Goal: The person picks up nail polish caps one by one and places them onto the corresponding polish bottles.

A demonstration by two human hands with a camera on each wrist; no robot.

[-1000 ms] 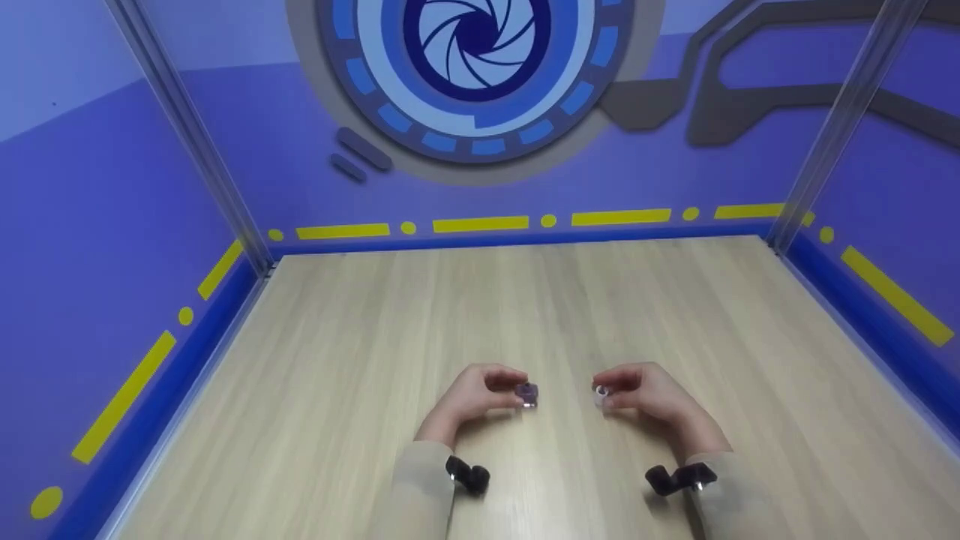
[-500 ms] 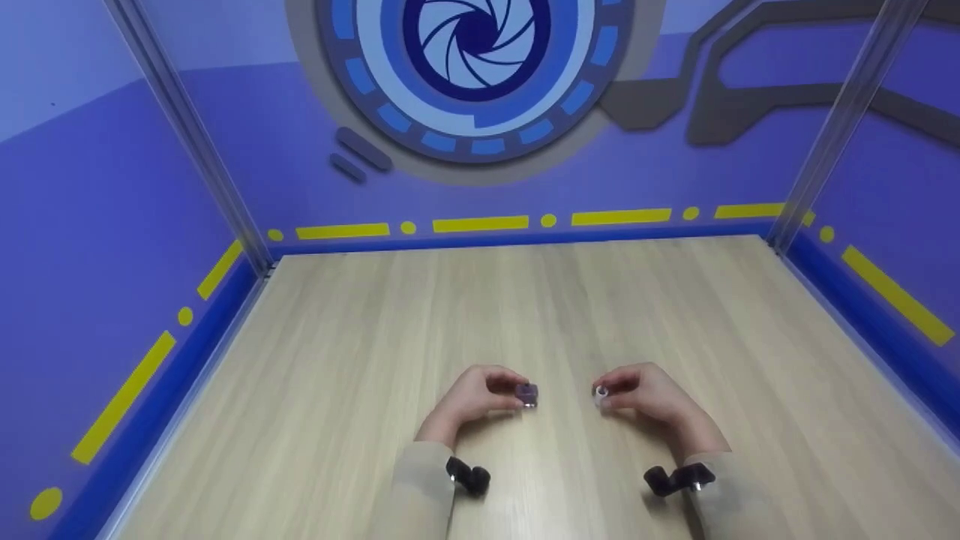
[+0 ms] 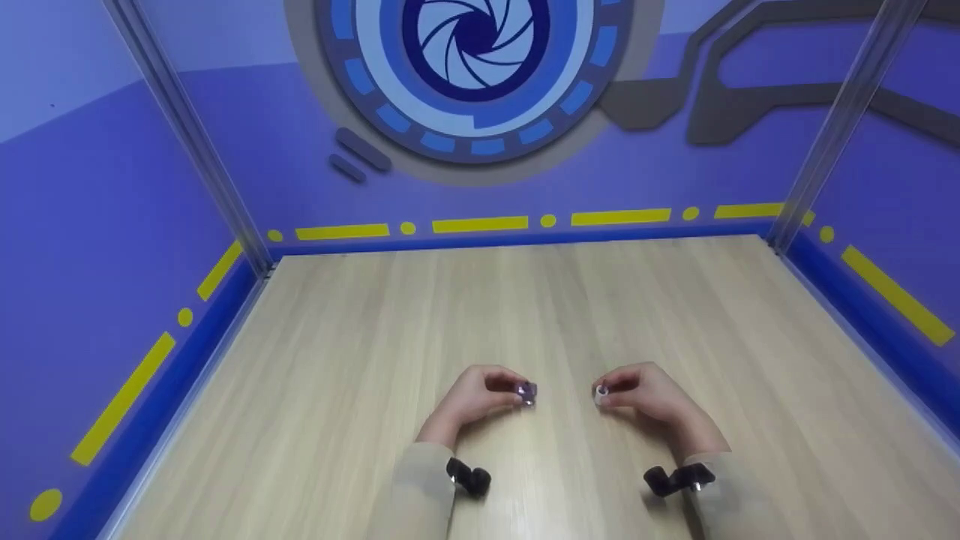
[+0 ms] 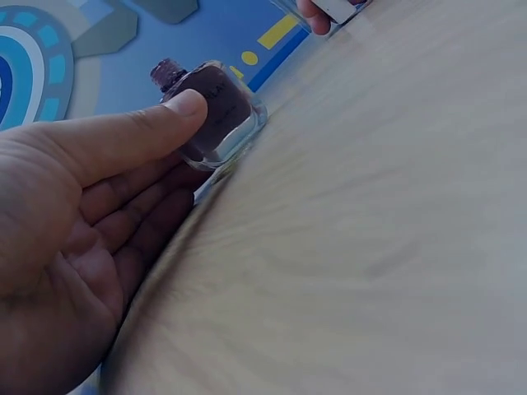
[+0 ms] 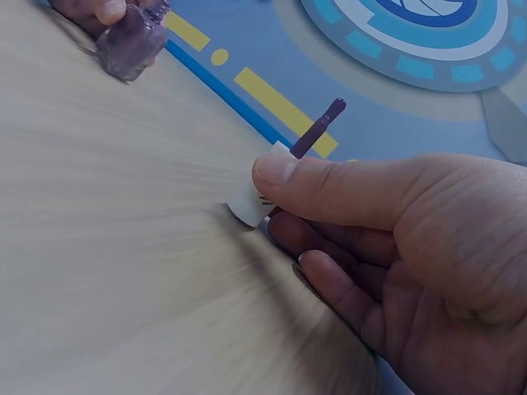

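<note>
My left hand [image 3: 480, 391] pinches a small glass nail polish bottle [image 4: 221, 115] between thumb and fingers. Its dark purple polish fills most of the clear glass, and the threaded neck stands uncapped. Opposite it, my right hand [image 3: 646, 390] pinches the white nail polish cap [image 5: 257, 191]. From the cap a brush [image 5: 319, 127] coated in purple polish points up and away from the table. In the head view a short gap separates bottle and cap, both low over the wooden tabletop. The fingers behind the bottle are partly hidden by it.
A pale wooden table [image 3: 420, 315] spreads around both hands. Blue and purple printed walls [image 3: 247, 150] with yellow marks enclose it at the back and sides, with metal posts at the corners. Black camera mounts [image 3: 469, 476] sit on the wrists.
The bottle in my left hand has tilted slightly and shifted a touch to the left. My right hand has turned the cap slightly; both hands otherwise stay in place.
</note>
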